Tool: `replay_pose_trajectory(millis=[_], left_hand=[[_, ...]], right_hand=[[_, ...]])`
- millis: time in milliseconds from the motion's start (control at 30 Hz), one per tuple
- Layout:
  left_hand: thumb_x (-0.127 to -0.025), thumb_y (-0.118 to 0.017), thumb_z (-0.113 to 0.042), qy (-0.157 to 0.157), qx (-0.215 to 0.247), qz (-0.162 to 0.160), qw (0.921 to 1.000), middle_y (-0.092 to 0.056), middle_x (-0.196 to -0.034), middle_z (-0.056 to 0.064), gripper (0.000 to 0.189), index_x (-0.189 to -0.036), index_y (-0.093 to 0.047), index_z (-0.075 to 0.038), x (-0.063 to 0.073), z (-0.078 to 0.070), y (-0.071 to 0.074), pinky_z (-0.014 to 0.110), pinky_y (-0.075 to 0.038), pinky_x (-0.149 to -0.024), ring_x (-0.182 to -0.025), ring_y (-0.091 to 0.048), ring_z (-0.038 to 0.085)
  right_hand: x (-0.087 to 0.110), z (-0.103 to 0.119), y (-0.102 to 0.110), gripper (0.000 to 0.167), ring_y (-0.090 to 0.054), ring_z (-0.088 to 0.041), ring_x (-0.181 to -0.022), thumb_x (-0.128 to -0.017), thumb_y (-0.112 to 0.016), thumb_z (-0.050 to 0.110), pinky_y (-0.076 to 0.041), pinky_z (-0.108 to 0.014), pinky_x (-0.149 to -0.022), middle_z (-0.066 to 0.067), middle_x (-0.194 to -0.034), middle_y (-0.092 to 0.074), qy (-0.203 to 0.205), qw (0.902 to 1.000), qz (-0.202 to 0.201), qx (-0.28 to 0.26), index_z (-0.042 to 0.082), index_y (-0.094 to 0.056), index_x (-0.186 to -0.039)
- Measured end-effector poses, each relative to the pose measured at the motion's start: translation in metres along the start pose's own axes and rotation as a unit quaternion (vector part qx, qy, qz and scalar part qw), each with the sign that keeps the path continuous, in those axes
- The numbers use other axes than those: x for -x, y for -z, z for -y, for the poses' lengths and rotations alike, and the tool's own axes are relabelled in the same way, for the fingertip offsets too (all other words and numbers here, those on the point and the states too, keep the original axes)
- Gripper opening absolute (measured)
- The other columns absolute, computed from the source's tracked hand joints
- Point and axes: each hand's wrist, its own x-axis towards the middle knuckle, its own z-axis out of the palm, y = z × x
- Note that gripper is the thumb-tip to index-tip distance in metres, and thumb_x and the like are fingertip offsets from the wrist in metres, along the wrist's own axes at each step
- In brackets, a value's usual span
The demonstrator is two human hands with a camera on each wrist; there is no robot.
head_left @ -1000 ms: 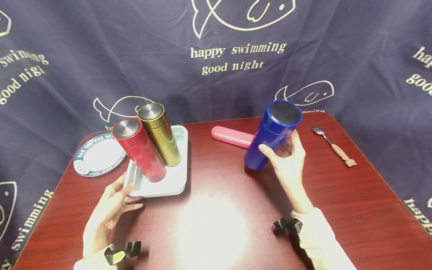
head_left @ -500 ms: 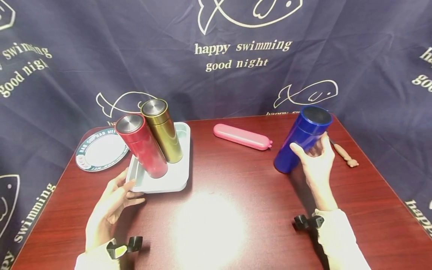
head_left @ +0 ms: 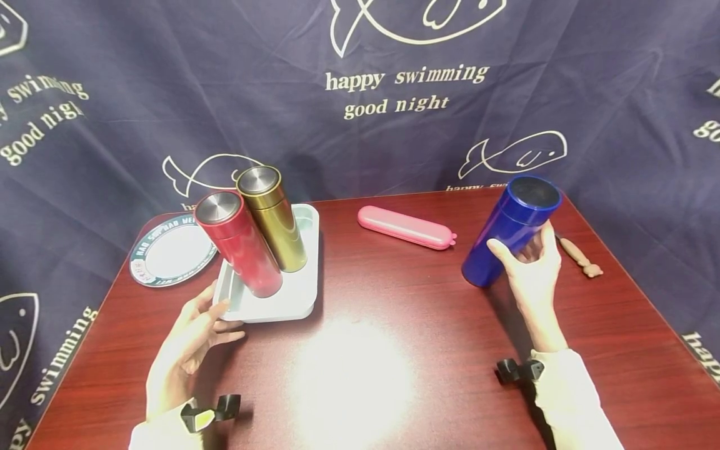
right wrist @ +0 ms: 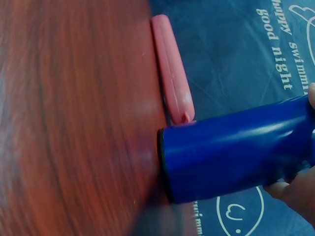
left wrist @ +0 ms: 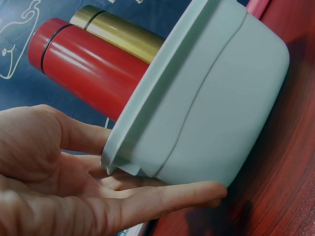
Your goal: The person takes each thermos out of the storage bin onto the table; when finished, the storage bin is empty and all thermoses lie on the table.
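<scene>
My right hand point(head_left: 533, 275) grips a blue thermos bottle point(head_left: 497, 240) round its side, with the bottle upright at the table's right. In the right wrist view the base of the bottle is right at the tabletop. My left hand point(head_left: 194, 331) holds the near left corner of a pale green plastic tray point(left wrist: 221, 98), thumb at the rim and fingers along the wall and underneath. A red thermos bottle point(head_left: 242, 253) and a gold thermos bottle point(head_left: 279, 228) stand side by side in the tray, both with steel lids.
Behind the tray's left side lies a white oval plate point(head_left: 174, 253) with a green lettered rim. A pink oblong case point(head_left: 405, 227) lies at the back middle. Right of the blue bottle is a spoon point(head_left: 576, 253) with a wooden bear handle, partly hidden. A printed cloth point(head_left: 405, 144) hangs behind.
My right hand has moved the blue bottle to the right, uncovering the pink case's end and covering the spoon's bowl. My left hand keeps its hold on the tray.
</scene>
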Motion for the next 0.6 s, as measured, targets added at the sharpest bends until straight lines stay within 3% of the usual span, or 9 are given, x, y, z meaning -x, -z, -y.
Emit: replay_pose_trajectory(millis=[200,333,467,600], left_hand=[[-0.104,-0.038,-0.009,0.004,-0.011,0.001,0.9999,-0.059,-0.107,-0.002,0.057,-0.153,-0.011,0.001,0.000,-0.001,0.002,0.043,-0.057,-0.076,-0.088,-0.068,0.024],[-0.104,-0.037,-0.007,0.004,-0.011,0.001,0.9999,-0.060,-0.107,-0.003,0.056,-0.153,-0.011,0.002,0.001,-0.001,0.002,0.044,-0.057,-0.076,-0.087,-0.067,0.023],[-0.104,-0.036,-0.006,0.007,-0.013,-0.003,0.9999,-0.061,-0.105,-0.002,0.054,-0.152,-0.013,0.002,0.001,0.000,0.001,0.044,-0.057,-0.075,-0.086,-0.068,0.023],[-0.104,-0.036,-0.007,0.009,-0.015,-0.007,0.9998,-0.059,-0.108,0.000,0.054,-0.153,-0.013,0.002,0.001,0.001,0.000,0.044,-0.057,-0.076,-0.086,-0.067,0.023]], right_hand=[[0.001,0.003,0.000,0.076,-0.059,-0.013,-0.112,-0.076,-0.078,-0.004,-0.049,-0.019,-0.090,-0.002,-0.125,-0.062,-0.006,0.9981,0.005,0.061,0.021,-0.048,-0.142],[0.000,0.011,-0.002,0.092,-0.050,-0.018,-0.128,-0.076,-0.073,-0.013,-0.044,-0.022,-0.099,-0.005,-0.143,-0.050,0.018,0.9992,0.032,-0.018,0.020,-0.032,-0.152],[-0.004,0.033,-0.006,0.105,-0.030,-0.020,-0.143,-0.073,-0.074,-0.015,-0.029,-0.026,-0.114,-0.006,-0.157,-0.031,0.063,0.9918,0.040,-0.104,0.015,-0.017,-0.156],[-0.007,0.070,-0.016,0.113,-0.022,-0.015,-0.146,-0.067,-0.086,-0.004,-0.017,-0.025,-0.118,-0.005,-0.158,-0.028,0.112,0.9897,0.010,-0.089,0.008,-0.017,-0.156]])
